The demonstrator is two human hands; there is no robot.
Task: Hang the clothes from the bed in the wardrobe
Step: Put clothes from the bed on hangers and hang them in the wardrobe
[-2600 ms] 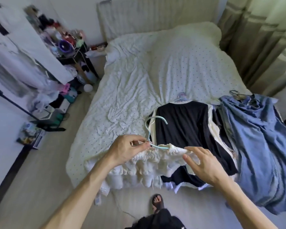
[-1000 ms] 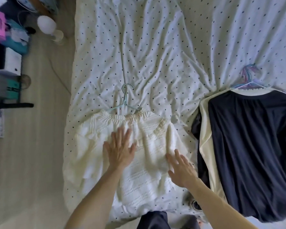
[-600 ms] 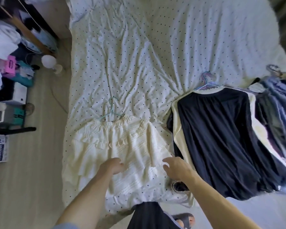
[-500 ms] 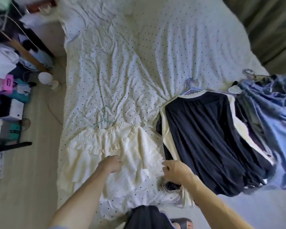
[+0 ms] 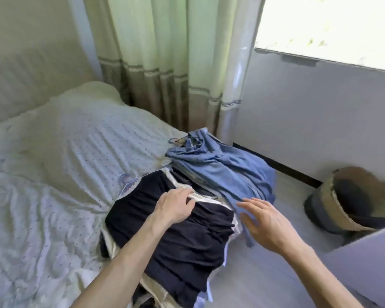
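Left grip [image 5: 175,206]: laid palm down on the navy garment [image 5: 176,241], fingers apart and nearly straight, nothing clamped. Its fingertips [image 5: 190,193] are seen touching the cream strip [image 5: 201,197] that shows at the far edge of the navy cloth.

Right grip [image 5: 267,221]: fingers spread and straight, nothing held. It is placed at the near edge of the blue garment [image 5: 222,172]; contact with the cloth cannot be told because of blur.

Both grips are extended from bare forearms entering at the near edge of the view.

Clothes: the navy garment is spread on top of the pile, at the near right corner of the bed [image 5: 65,152], with cream layers visible beneath it along its left side. A pastel hanger [image 5: 126,178] is seen at its far left end. The blue garment is heaped just right of and beyond the navy one, partly draped over the bed's right edge. A dark hanger hook [image 5: 176,140] is seen at its far end.

Surroundings: the bed is covered by a creased white sheet with small dots; a pillow [image 5: 87,94] lies at the far end. Green curtains [image 5: 153,52] hang beyond the bed. A bright window [image 5: 331,25] is noted at far right. A woven basket [image 5: 351,201] stands on the pale floor [image 5: 265,274] to the right.
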